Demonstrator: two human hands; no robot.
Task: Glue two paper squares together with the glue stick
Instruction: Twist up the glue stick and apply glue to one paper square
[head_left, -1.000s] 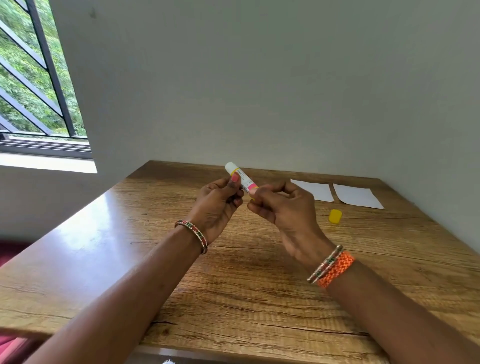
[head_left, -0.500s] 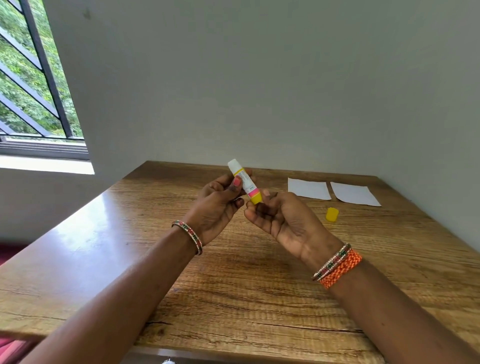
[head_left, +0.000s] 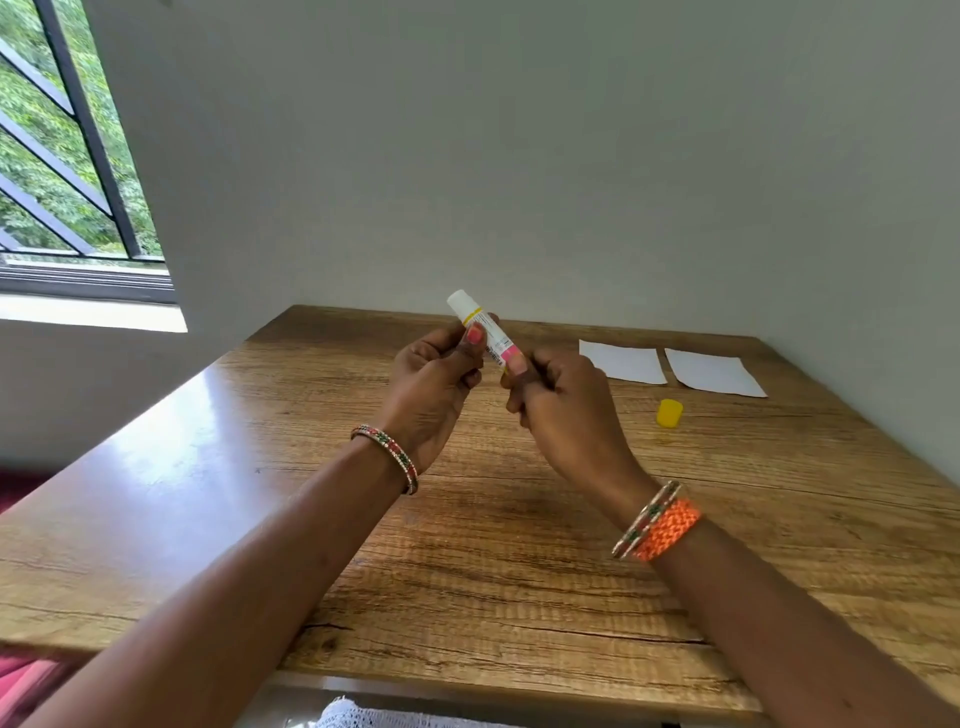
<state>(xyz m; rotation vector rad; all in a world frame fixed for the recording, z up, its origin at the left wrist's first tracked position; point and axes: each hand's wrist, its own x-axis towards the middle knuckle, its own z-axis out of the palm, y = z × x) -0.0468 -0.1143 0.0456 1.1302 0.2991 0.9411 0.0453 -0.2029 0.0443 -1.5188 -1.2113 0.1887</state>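
white and pink, the uncapped plastic glue stick (head_left: 483, 332) tilts up and away above the wooden table (head_left: 467, 545), held between both hands. left hand (head_left: 431, 389) grips its middle, thumb pressed on the label; right hand (head_left: 566, 410) pinches its lower end with curled fingers. two white paper squares (head_left: 623, 362) (head_left: 714, 373) lie flat side by side near the far wall, apart from each other. small yellow plastic cap (head_left: 669, 413) sits just in front of them.

bare tabletop (head_left: 467, 545) under hands, yellow cap (head_left: 669, 413) before 2 paper squares (head_left: 623, 362)
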